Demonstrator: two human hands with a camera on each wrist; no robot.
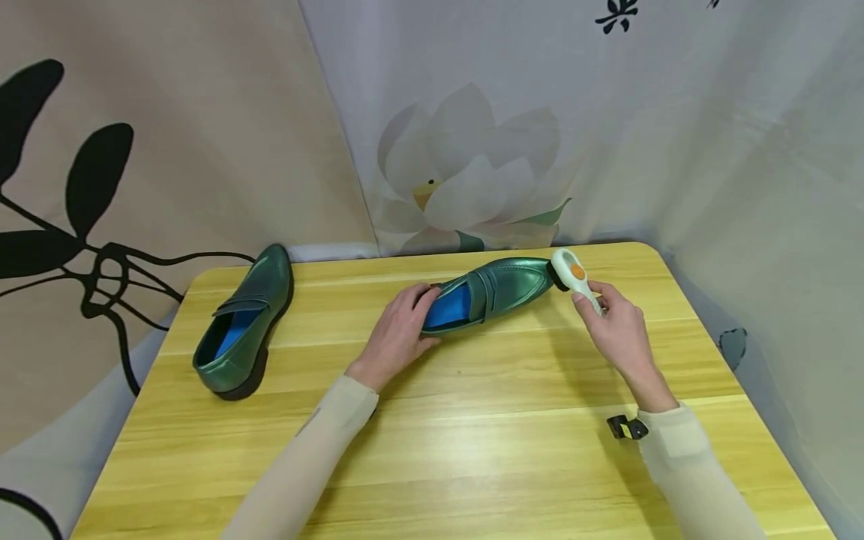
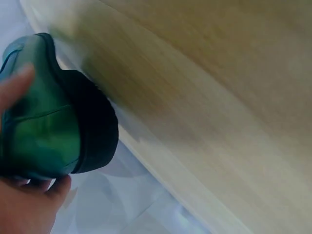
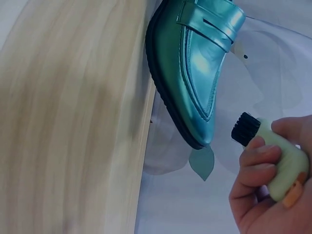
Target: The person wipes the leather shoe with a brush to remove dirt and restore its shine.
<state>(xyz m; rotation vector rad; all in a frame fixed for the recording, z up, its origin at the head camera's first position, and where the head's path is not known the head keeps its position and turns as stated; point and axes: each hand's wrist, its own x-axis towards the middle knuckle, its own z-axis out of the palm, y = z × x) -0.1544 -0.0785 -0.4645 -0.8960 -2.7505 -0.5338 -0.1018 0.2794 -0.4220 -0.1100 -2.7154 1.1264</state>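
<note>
My left hand (image 1: pixel 400 330) grips a metallic green loafer (image 1: pixel 516 283) at its heel, thumb and fingers on either side of the blue-lined opening. In the left wrist view the loafer's black heel (image 2: pixel 97 129) faces the table. The toe points right. A small brush (image 1: pixel 572 271) with a pale handle, an orange spot and black bristles is held in my right hand (image 1: pixel 617 330), beside the toe. From the right wrist, the bristles (image 3: pixel 245 128) point toward the toe (image 3: pixel 201 136) with a gap between them.
A matching green loafer (image 1: pixel 253 322) stands on the left of the wooden table (image 1: pixel 459 435), toe toward the back edge. Behind the table hangs a pale curtain (image 1: pixel 472 45) with flower and leaf prints. A small black device (image 1: pixel 628 427) sits at my right wrist.
</note>
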